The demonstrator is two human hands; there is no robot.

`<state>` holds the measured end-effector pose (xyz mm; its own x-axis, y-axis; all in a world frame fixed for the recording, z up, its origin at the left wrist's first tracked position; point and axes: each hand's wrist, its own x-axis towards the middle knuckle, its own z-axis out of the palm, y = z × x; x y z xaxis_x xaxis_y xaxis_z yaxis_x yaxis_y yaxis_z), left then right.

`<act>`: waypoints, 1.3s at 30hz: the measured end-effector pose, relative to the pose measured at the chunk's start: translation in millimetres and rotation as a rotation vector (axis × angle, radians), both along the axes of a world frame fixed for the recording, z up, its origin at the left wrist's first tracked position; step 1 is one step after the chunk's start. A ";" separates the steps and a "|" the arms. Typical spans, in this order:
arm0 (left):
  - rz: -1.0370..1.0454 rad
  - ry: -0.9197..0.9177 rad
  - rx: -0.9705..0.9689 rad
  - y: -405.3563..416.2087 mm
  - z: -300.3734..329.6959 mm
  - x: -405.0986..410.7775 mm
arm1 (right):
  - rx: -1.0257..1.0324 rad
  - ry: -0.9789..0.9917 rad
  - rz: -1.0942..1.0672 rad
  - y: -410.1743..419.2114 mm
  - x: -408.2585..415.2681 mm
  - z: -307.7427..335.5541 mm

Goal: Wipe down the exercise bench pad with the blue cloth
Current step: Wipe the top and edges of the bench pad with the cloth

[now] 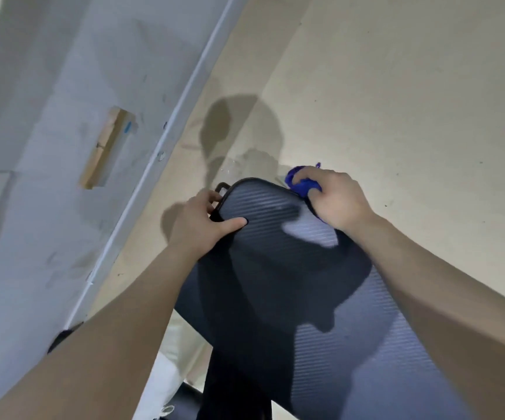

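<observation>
There is one bench pad (275, 268), dark with fine ribbed lines, and it fills the lower middle of the view. Its long axis runs from about 5 o'clock up to 11 o'clock, and the rounded narrow end points to 11 o'clock, toward the wall (48, 147). There is one blue cloth (301, 181), bunched at the far right corner of that end, at about 1 o'clock from the pad's middle. Part of the cloth hangs past the pad's edge.

Two hands are in view. The right hand (336, 201) is closed around the cloth and presses it against the right edge of the pad. The left hand (204, 221) grips the left edge of the narrow end: the thumb lies on top of the ribbed surface, and the fingers curl around the side, next to one small black handle (222, 187).

Between the two hands the top surface of the pad is bare. Beyond the narrow end, and to the right toward 3 o'clock, the beige floor (397, 101) lies open. To the left, toward 9 o'clock, the wall with its pale baseboard (166, 137) stands near the pad.
</observation>
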<state>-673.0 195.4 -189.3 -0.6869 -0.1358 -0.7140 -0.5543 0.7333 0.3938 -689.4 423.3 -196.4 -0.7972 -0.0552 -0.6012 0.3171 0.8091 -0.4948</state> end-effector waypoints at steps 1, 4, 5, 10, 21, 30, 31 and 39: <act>-0.017 0.008 0.024 -3.4 0.0 -0.3 | 0.061 -0.014 -0.043 10.5 6.3 2.8; -0.069 0.041 0.064 -7.7 -2.3 0.9 | 0.244 -0.091 -0.051 16.0 9.9 5.8; -0.070 0.046 0.084 -8.2 -4.4 2.0 | 0.257 -0.073 -0.027 5.7 5.0 5.1; 0.110 -0.053 0.356 -35.1 -8.1 2.2 | 0.084 0.075 0.174 -75.0 -34.0 -2.9; 0.615 0.034 0.291 -110.5 -14.6 37.3 | -0.005 0.091 1.089 -220.0 52.6 32.3; 0.680 -0.024 0.334 -125.7 -13.6 66.1 | 0.365 0.069 0.929 -194.8 6.1 22.7; 0.700 -0.050 0.352 -124.1 -11.9 68.7 | 0.336 0.048 0.952 -207.4 21.6 28.4; 0.824 -0.060 0.320 -146.9 5.8 93.9 | 0.190 -0.044 1.442 -265.8 150.8 33.4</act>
<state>-579.1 48.5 -183.4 -0.4189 -0.3588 -0.8341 -0.8840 -0.0488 0.4650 -538.7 157.6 -163.1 -0.1000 -0.6944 -0.7126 -0.7996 0.4823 -0.3578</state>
